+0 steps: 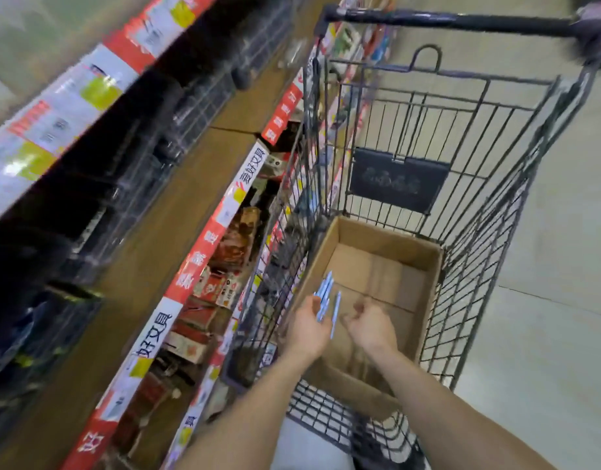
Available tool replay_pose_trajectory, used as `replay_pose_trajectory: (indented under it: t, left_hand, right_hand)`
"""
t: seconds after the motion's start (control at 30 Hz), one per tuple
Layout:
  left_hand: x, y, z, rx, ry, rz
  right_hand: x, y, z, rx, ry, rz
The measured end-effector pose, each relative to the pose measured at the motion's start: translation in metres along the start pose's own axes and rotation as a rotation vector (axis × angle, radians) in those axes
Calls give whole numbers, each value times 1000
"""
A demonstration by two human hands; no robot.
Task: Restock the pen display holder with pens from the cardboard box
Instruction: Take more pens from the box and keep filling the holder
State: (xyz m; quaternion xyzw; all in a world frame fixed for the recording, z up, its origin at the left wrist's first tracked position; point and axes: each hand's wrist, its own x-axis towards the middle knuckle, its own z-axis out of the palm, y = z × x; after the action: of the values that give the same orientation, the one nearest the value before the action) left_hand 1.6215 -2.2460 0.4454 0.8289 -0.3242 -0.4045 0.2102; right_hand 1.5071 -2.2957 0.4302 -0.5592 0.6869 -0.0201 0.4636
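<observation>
Several pale blue plastic pens [326, 296] lie bunched in our left hand [307, 325], its grip closed loosely around them above the open brown cardboard box [431, 266], which sits in the dark wire shopping cart [479, 205]. Our right hand [368, 325] hovers just beside, fingers curled and empty; whether it touches the loose pen between the hands we cannot tell. We judge the gathering step is in hand. Next we must turn left toward the blurred wooden shelves [177, 212]; the display holder itself we cannot make out.
</observation>
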Motion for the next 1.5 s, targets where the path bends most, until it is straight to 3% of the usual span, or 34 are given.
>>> replay_pose_trajectory:
  t: [0.17, 0.53, 0.7, 0.9, 1.13, 1.23, 1.4, 1.5]
  left_hand:
    - [50, -17, 38, 25, -41, -60]
    - [127, -60, 82, 161, 55, -219]
    - [143, -72, 92, 256, 125, -264]
    - [156, -74, 99, 314, 90, -349]
    - [150, -84, 114, 560, 185, -237]
    - [152, -85, 113, 485, 98, -232]
    - [157, -86, 117, 156, 20, -233]
    - [153, -85, 116, 115, -30, -225]
  right_hand:
    - [49, 29, 45, 28, -55, 125]
    - [125, 47, 103, 241, -71, 315]
    - [144, 42, 126, 350, -97, 296]
    - [165, 45, 136, 319, -134, 275]
    - [163, 46, 126, 378, -163, 307]
    - [159, 43, 123, 450, -170, 340]
    - [160, 45, 126, 558, -212, 380]
    - [159, 48, 129, 637, -216, 420]
